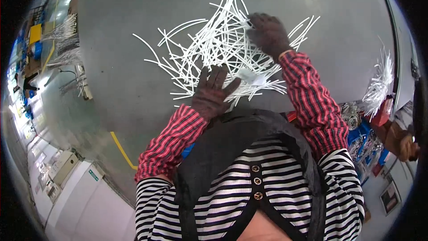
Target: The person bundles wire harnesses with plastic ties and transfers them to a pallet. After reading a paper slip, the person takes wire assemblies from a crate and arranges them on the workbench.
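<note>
A loose, tangled pile of thin white tubes (223, 40) lies on a grey table (129, 9) in front of me. My left hand (213, 93), in a dark brown glove, rests on the pile's near edge, palm down with its fingers spread. At the right side of the pile is my right hand (269, 33), gloved alike. Its fingers bend loosely over the tubes, and their tips are partly hidden. No tube is plainly gripped in either hand. A clear plastic piece (252, 78) lies on the near part of the pile, between my hands.
Another bundle of white strands (380, 85) stands at the table's right edge, beside a red container (382, 112). Below it are blue bins (363, 140) with cables, and another person's gloved hand (406, 147). More white bundles (67, 29) sit across the aisle at left.
</note>
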`<state>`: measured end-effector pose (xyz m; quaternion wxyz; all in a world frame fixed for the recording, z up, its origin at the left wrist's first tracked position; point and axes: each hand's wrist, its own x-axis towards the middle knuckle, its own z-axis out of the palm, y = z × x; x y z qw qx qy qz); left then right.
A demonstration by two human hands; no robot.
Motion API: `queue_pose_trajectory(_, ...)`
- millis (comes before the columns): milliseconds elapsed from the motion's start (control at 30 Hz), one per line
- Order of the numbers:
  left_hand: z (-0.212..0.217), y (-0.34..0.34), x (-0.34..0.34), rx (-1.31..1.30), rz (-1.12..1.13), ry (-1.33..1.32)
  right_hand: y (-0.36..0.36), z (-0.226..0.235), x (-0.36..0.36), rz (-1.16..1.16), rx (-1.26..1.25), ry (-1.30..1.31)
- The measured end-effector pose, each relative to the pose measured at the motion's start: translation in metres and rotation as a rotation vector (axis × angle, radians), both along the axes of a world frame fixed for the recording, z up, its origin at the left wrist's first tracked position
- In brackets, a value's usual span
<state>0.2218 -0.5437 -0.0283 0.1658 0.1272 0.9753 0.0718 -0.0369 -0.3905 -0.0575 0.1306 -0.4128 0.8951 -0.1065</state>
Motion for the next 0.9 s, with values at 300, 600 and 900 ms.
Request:
queue_pose_trajectory(300,-0.016,0.007,-0.072,-0.042,0.203,0.149,0.002,0.001,0.061,0.418,-0.044,-0.180)
queue_pose_trajectory(600,-0.013,0.001,-0.068,-0.133,0.104,0.147,-0.101,0.067,0.000,0.361,-0.372,0.049)
queue_pose_trajectory(900,-0.057,-0.002,-0.052,-0.045,0.294,0.377,-0.213,0.026,0.013,0.537,0.158,-0.235)
